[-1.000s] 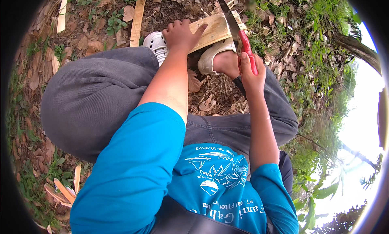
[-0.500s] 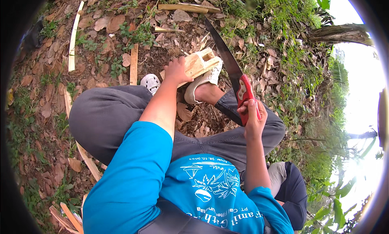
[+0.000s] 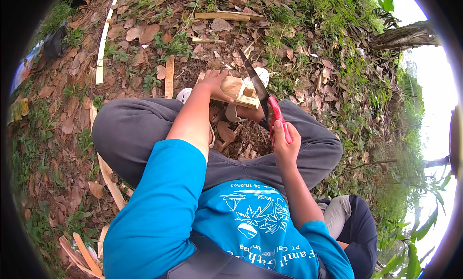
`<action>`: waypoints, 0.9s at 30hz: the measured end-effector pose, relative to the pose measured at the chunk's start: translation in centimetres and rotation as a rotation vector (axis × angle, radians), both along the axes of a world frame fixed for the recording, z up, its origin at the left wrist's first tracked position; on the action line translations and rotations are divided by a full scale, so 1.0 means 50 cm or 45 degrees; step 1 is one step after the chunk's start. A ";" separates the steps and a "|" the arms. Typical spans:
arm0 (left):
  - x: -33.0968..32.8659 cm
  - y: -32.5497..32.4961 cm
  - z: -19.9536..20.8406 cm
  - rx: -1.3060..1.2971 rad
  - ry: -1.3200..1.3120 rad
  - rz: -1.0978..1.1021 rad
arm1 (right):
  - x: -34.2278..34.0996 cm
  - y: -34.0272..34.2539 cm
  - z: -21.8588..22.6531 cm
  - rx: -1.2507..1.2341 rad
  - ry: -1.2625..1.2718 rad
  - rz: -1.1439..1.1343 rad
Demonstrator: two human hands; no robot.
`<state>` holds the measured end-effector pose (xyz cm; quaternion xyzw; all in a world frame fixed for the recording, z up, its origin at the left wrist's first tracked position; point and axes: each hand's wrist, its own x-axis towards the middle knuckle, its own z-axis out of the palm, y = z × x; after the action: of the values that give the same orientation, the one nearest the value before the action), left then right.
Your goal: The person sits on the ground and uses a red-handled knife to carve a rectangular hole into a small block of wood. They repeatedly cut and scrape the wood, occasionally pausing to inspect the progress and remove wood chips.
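My right hand (image 3: 286, 141) is closed round the red handle of a handsaw (image 3: 257, 81), its dark tapered blade slanting up and to the left. A pale block of wood (image 3: 236, 89) with a notch cut in its right end rests by my feet. My left hand (image 3: 215, 85) grips the block from above, thumb on the near side and fingers over the top. The blade passes close beside the notched end; I cannot tell whether it touches. A white clog (image 3: 259, 77) shows behind the block and the blade.
Leaf litter surrounds me, with a long pale strip (image 3: 107, 42) and a short wooden slat (image 3: 169, 76) at left. Beyond the block lies a wooden stick (image 3: 223, 17). Split wood pieces (image 3: 84, 254) lie at lower left. Another person's dark-clothed part (image 3: 359, 230) is at lower right.
The saw has come left and nearer the block, its handle now lower left than before. The block has turned, its notched end swinging toward me, with my left hand still on it.
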<state>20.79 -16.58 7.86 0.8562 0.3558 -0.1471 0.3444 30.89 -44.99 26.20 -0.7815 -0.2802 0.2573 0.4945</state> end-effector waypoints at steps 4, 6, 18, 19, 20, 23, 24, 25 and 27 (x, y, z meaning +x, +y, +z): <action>0.004 -0.015 0.010 -0.037 0.058 0.376 | -0.015 0.026 -0.036 0.025 -0.112 0.062; 0.002 -0.028 0.012 -0.020 0.116 0.589 | -0.011 0.026 -0.055 0.025 -0.204 0.120; 0.001 0.009 -0.015 -0.023 0.161 0.720 | -0.029 0.068 -0.022 -0.118 0.015 0.165; 0.004 0.016 -0.015 -0.024 0.183 0.711 | -0.027 0.073 -0.019 -0.127 0.014 0.180; 0.009 0.022 -0.012 -0.013 0.192 0.703 | -0.025 0.082 -0.021 -0.102 -0.071 0.227; 0.014 0.038 -0.004 -0.066 0.210 0.696 | -0.023 0.107 0.004 -0.173 0.113 0.143; 0.017 0.041 -0.004 -0.089 0.207 0.697 | -0.016 0.106 -0.012 -0.111 0.118 0.111; 0.020 0.044 -0.004 -0.113 0.204 0.698 | -0.013 0.112 -0.010 -0.093 0.122 0.084; 0.016 0.053 -0.007 -0.147 0.193 0.686 | -0.006 0.127 -0.003 -0.056 0.138 0.038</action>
<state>21.60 -13.95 7.51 0.6962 0.5864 -0.1338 0.3919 30.57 -38.65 26.05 -0.7729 -0.2589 0.3126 0.4877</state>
